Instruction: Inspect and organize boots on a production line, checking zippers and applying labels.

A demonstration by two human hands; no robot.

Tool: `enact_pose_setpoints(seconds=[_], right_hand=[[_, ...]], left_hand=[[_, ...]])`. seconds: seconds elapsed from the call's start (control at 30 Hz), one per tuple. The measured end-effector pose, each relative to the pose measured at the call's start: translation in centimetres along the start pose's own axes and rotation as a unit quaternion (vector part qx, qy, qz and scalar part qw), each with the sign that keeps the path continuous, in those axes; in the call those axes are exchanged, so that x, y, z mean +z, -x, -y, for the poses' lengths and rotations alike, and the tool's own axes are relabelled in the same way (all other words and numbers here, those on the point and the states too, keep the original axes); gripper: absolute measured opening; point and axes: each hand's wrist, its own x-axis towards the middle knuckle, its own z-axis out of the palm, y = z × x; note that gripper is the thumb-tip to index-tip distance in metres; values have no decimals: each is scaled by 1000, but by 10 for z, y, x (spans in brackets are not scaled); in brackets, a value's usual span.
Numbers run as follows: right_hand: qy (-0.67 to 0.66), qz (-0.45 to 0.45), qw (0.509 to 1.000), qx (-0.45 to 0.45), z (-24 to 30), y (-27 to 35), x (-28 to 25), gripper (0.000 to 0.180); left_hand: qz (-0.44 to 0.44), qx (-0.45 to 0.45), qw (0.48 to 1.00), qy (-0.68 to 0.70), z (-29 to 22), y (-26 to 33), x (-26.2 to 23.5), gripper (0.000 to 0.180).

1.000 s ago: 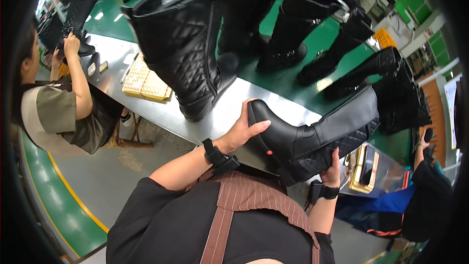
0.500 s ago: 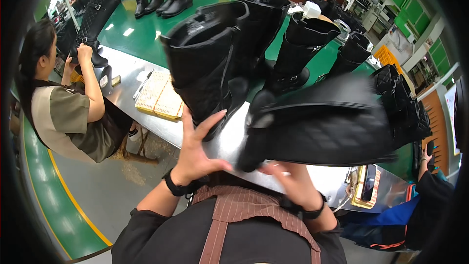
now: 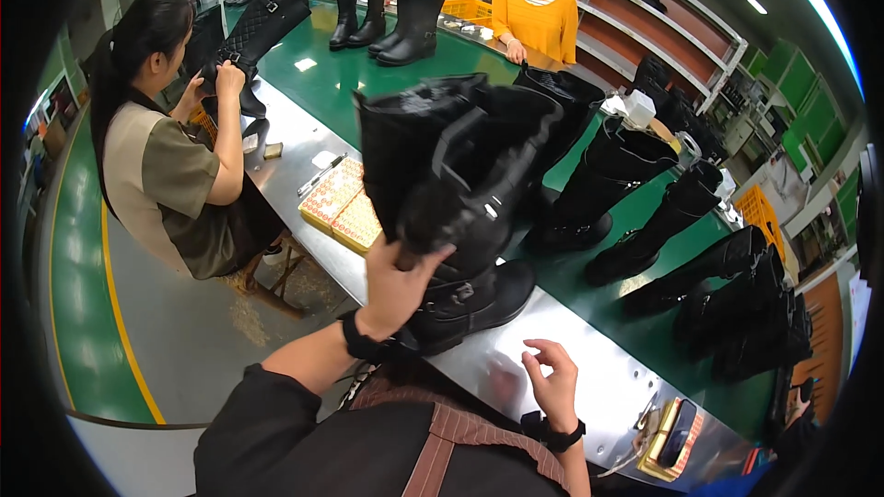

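Just left of centre, my left hand (image 3: 401, 281) is closed on a black boot (image 3: 391, 143), which is blurred by motion; its fingers are partly hidden behind the leather. Close against it stands a second black boot (image 3: 493, 299) with a buckled ankle strap, its sole on the metal edge of the bench. The two overlap, so where one shaft ends and the other begins is hard to make out. My right hand (image 3: 552, 382) hovers over the bare metal edge, fingers bent with a gap between thumb and forefinger, holding nothing.
More black boots stand along the green bench top (image 3: 318, 97), including a buckled boot (image 3: 599, 184) to the right. A yellow-edged pad (image 3: 341, 207) lies left; a phone (image 3: 680, 433) rests on another pad, right. A co-worker (image 3: 170, 156) handles a quilted boot.
My left hand has gone from spread beside a boot to gripping one. The boot that was tilted sideways near my right hand is no longer there, and that hand is free. The view has shifted.
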Motion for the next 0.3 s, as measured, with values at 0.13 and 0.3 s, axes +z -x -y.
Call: enact_pose_setpoints(seconds=[0.13,0.3], right_hand=[[-64,-48,996,39,-27,7,-3,10],[-38,-52,991,119,-56,18,-1,12]], left_hand=[[-22,-95,994,53,-49,-39,-39,22],[-78,40,992,-92,-56,-118,-82,45]])
